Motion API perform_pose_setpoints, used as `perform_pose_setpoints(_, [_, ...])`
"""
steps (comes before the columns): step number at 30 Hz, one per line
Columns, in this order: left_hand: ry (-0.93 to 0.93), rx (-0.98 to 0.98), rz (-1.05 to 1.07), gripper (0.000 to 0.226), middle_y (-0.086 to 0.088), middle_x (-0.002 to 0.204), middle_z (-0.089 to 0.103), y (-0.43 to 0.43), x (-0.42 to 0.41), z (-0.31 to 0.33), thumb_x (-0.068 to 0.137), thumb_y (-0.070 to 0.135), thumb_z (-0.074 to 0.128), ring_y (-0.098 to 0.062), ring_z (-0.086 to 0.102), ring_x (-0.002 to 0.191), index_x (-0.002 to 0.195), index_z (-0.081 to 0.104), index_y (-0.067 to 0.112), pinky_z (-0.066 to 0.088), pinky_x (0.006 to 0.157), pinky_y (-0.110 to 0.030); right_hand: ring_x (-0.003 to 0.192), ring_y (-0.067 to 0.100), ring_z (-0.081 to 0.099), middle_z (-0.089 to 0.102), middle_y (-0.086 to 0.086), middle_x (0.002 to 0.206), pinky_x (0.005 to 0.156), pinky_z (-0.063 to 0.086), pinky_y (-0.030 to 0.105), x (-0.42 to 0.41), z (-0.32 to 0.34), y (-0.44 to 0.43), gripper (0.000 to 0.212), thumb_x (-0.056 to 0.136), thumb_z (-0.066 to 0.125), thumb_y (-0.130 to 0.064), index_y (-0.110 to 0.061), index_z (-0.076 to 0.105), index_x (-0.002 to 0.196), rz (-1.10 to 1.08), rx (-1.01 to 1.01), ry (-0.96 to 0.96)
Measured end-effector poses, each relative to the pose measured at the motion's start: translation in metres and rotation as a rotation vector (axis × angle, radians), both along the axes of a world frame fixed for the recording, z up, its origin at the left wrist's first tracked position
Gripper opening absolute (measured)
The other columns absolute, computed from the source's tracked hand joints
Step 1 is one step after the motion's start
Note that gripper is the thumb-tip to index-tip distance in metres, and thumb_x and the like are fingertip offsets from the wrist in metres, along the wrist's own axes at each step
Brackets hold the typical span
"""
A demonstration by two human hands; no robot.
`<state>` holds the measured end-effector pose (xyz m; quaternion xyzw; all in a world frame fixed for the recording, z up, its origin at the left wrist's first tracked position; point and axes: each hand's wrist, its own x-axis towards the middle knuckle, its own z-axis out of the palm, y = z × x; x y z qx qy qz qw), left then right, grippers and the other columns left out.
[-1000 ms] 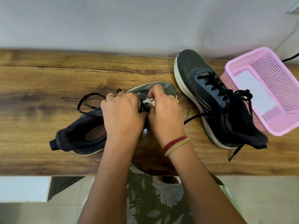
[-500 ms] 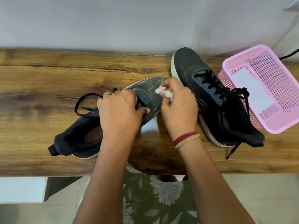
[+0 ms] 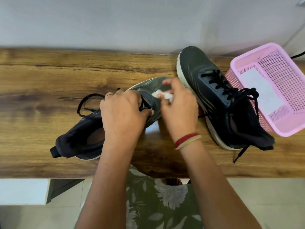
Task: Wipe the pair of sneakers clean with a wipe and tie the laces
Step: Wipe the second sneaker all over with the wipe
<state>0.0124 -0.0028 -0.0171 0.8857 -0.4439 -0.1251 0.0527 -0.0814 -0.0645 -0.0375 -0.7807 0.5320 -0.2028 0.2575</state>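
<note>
Right hand (image 3: 179, 113) pinched a crumpled white wipe (image 3: 163, 95) at the far-pointing toe of a dark mesh sneaker (image 3: 146, 85) gripped midway by the left hand (image 3: 122, 114).

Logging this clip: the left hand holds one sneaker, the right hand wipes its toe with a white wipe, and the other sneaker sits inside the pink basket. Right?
No: the head view shows the other sneaker on the table beside the pink basket, not inside it. The left hand does hold the first sneaker and the right hand presses a white wipe on its toe.
</note>
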Motion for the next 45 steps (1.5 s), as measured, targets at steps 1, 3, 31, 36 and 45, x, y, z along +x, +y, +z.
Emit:
perform_pose_setpoints(1, [-0.011,-0.001,-0.004,0.037,-0.01,0.098,0.062,0.0,-0.001,-0.001,0.077,0.053,0.068,-0.035,0.054,0.097,0.089,0.063,0.018,0.041,0.076,-0.037,0.091,0.02,0.058,0.064,0.0,0.09,0.079,0.046,0.036,0.004,-0.001,0.006,0.03,0.086,0.062,-0.014,-0.025,0.055,0.113,0.056,-0.025,0.084])
perform_pose_setpoints(3, [-0.011,-0.004,-0.001,0.032,-0.011,0.1,0.061,0.001,-0.001,-0.002,0.08,0.048,0.066,-0.036,0.053,0.099,0.093,0.066,0.019,0.041,0.076,-0.038,0.09,0.019,0.059,0.065,-0.001,0.092,0.08,0.046,0.035,0.006,-0.004,0.01,0.029,0.086,0.062,-0.016,-0.025,0.055,0.113,0.102,0.047,0.08])
perform_pose_setpoints(31, [-0.053,-0.043,-0.015,0.036,-0.008,0.092,0.064,0.0,0.001,-0.005,0.076,0.052,0.07,-0.032,0.054,0.094,0.087,0.063,0.018,0.033,0.069,-0.034,0.086,0.011,0.061,0.065,-0.012,0.089,0.076,0.051,0.033,-0.003,-0.005,-0.002,0.018,0.081,0.065,-0.01,-0.025,0.061,0.09,0.044,0.141,-0.294])
perform_pose_setpoints(36, [-0.11,0.015,-0.084,0.041,-0.01,0.098,0.063,0.0,0.001,-0.007,0.08,0.054,0.065,-0.033,0.054,0.097,0.096,0.061,0.016,0.032,0.07,-0.035,0.088,0.015,0.059,0.065,-0.006,0.09,0.073,0.049,0.032,-0.005,-0.008,0.003,0.019,0.084,0.063,-0.014,-0.027,0.059,0.097,0.203,0.065,-0.008])
perform_pose_setpoints(45, [-0.071,-0.018,-0.218,0.047,-0.013,0.088,0.064,0.001,0.016,0.002,0.092,0.057,0.04,-0.036,0.06,0.087,0.099,0.047,0.011,0.031,0.062,-0.035,0.083,-0.001,0.059,0.064,-0.013,0.088,0.074,0.044,0.013,-0.027,0.0,-0.013,0.015,0.083,0.065,-0.01,-0.017,0.066,0.096,-0.258,-0.027,-0.541])
